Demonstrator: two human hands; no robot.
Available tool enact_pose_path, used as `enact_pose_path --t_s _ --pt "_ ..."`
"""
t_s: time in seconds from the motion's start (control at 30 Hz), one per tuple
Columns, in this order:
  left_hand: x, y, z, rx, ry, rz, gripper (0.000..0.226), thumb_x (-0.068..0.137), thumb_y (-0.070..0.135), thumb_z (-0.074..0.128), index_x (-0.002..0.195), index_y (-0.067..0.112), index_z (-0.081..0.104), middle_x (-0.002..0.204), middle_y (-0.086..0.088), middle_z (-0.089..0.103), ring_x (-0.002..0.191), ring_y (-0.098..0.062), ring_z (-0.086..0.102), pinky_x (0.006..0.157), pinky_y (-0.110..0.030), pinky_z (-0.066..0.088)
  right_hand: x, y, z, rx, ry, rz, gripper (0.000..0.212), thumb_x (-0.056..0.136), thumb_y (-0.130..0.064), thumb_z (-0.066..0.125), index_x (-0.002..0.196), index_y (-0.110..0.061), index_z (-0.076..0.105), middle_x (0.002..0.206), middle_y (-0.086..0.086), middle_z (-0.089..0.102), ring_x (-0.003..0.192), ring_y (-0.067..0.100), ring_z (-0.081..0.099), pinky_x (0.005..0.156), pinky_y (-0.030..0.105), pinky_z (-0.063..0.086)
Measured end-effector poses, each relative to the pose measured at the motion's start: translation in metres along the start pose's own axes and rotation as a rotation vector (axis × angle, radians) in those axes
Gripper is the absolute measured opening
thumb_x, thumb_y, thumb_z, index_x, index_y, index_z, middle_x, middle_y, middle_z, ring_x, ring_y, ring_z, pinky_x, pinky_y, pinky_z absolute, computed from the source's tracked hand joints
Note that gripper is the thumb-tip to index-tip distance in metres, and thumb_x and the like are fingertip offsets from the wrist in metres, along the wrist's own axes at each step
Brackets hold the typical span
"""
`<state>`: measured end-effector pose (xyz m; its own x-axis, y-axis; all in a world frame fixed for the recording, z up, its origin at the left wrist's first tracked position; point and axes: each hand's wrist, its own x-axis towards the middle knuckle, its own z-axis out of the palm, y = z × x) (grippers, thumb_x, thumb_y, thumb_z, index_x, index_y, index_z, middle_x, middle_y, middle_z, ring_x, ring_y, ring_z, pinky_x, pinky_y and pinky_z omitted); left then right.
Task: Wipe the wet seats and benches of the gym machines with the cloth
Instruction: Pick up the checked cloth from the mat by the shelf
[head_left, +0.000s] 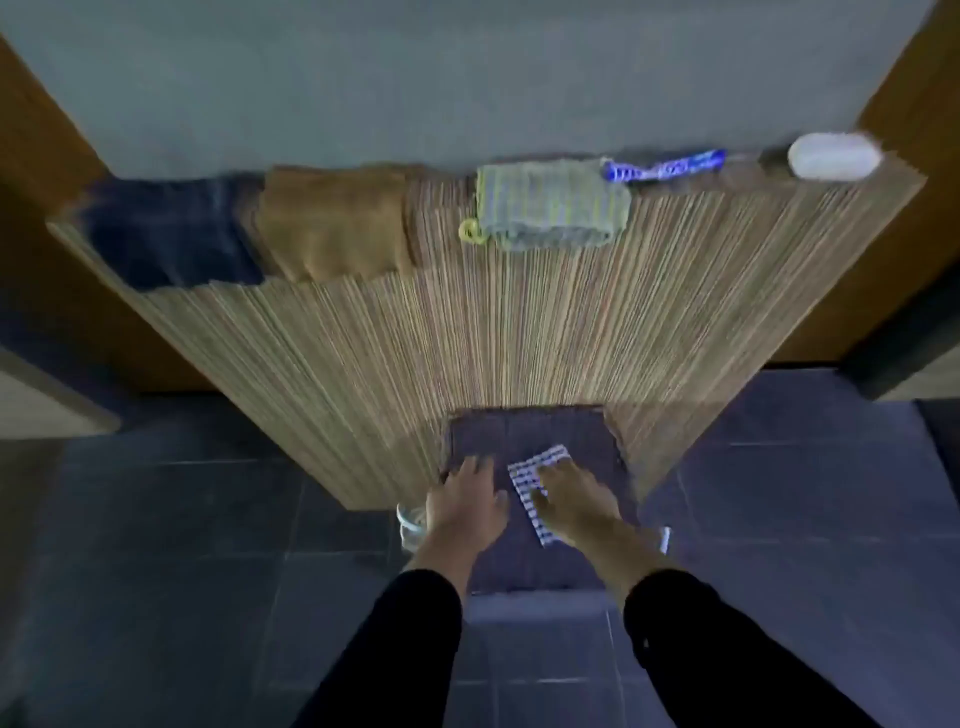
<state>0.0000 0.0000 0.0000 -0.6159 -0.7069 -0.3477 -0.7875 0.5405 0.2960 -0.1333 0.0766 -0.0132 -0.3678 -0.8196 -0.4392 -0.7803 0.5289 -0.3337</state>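
At the near edge of the striped wooden worktop (363, 364), a dark purple folded cloth (524, 441) hangs over the front. Both arms reach forward in black sleeves; the left hand (467, 501) rests flat on the cloth, fingers straight and slightly spread. The right hand (574, 499) presses loosely spread fingers onto a small blue-and-white checked cloth (535, 488) lying on it.

Towel (530, 447) on near edge of table (363, 353), both hands on it; left hand (465, 506) beside right hand (574, 501), which rests on a cloth (537, 486). Folded cloths (332, 223) along far edge; bottle (834, 156), prob. soap, far right.
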Motion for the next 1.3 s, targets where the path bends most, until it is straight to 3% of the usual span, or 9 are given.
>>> enact_pose_path --t_s 0.2,0.33,0.43,0.53,0.73,0.97,1.1,1.2,1.3 --pt "0.036 -0.02 0.073 0.036 0.022 -0.046 0.059 0.1 0.036 0.037 0.153 0.019 0.017 0.161 0.001 0.01 0.147 -0.018 0.015 0.114 -0.044 0.02 0.05 0.031 0.065 -0.07 0.093 -0.015 0.05 0.101 -0.041 0.031 0.149 -0.033 0.022 0.16 0.001 0.005 0.147 0.026 0.005 0.116 0.046 0.008" --pt "0.063 -0.037 0.119 0.019 0.037 0.002 0.058 0.103 0.037 0.03 0.155 0.018 0.011 0.162 0.0 0.001 0.149 -0.018 0.0 0.119 -0.044 0.005 0.074 0.049 0.098 -0.085 0.21 -0.024 0.052 0.098 -0.052 0.031 0.148 -0.037 0.025 0.16 0.003 -0.001 0.147 0.03 -0.003 0.116 0.051 0.0" --pt "0.07 -0.043 0.143 0.047 0.083 0.038 0.059 0.101 0.043 0.015 0.155 0.018 0.01 0.162 -0.001 -0.001 0.149 -0.019 -0.002 0.119 -0.043 -0.002 0.083 0.057 0.119 -0.107 0.35 -0.054 0.057 0.093 -0.06 0.027 0.143 -0.037 0.036 0.158 0.008 0.017 0.144 0.037 0.015 0.115 0.054 0.014" --pt "0.069 -0.046 0.16 0.069 0.191 0.041 0.062 0.098 0.043 0.015 0.151 0.014 0.029 0.159 -0.006 0.022 0.147 -0.023 0.02 0.117 -0.045 0.008 0.085 0.059 0.129 -0.146 0.465 -0.043 0.056 0.091 -0.061 0.033 0.139 -0.036 0.045 0.154 0.013 0.029 0.138 0.037 0.031 0.11 0.051 0.029" --pt "0.07 -0.048 0.171 0.066 0.285 0.048 0.057 0.1 0.038 0.021 0.15 0.013 0.033 0.157 -0.006 0.028 0.145 -0.023 0.024 0.117 -0.044 0.007 0.089 0.056 0.137 -0.025 0.648 -0.018 0.045 0.088 -0.039 0.044 0.121 -0.016 0.064 0.136 0.023 0.049 0.111 0.042 0.053 0.086 0.049 0.052" --pt "0.072 -0.049 0.174 0.078 0.312 0.051 0.056 0.099 0.037 0.024 0.149 0.013 0.034 0.156 -0.007 0.03 0.145 -0.023 0.026 0.116 -0.044 0.01 0.092 0.05 0.142 -0.124 0.696 0.019 0.039 0.088 -0.034 0.05 0.121 -0.019 0.065 0.131 0.025 0.054 0.106 0.042 0.057 0.085 0.048 0.051" --pt "0.066 -0.044 0.165 0.092 0.263 0.029 0.059 0.097 0.038 0.02 0.147 0.013 0.038 0.155 -0.007 0.033 0.142 -0.024 0.032 0.116 -0.045 0.017 0.085 0.047 0.14 -0.153 0.748 -0.054 0.034 0.08 -0.011 0.059 0.113 -0.01 0.068 0.108 0.024 0.065 0.088 0.04 0.063 0.07 0.044 0.054" --pt "0.061 -0.037 0.15 0.086 0.112 0.004 0.063 0.097 0.041 0.01 0.154 0.017 0.018 0.161 -0.005 0.013 0.148 -0.022 0.014 0.118 -0.047 0.012 0.073 0.048 0.13 -0.144 0.711 -0.028 0.032 0.082 -0.014 0.058 0.112 -0.01 0.068 0.097 0.019 0.068 0.082 0.036 0.065 0.053 0.037 0.053" --pt "0.049 -0.023 0.124 0.098 0.017 0.001 0.056 0.103 0.037 0.026 0.154 0.016 0.014 0.16 -0.005 0.015 0.146 -0.022 0.018 0.116 -0.047 0.018 0.048 0.04 0.117 -0.09 0.647 0.033 0.033 0.082 -0.017 0.068 0.114 -0.011 0.067 0.09 0.016 0.066 0.073 0.034 0.065 0.038 0.03 0.044"
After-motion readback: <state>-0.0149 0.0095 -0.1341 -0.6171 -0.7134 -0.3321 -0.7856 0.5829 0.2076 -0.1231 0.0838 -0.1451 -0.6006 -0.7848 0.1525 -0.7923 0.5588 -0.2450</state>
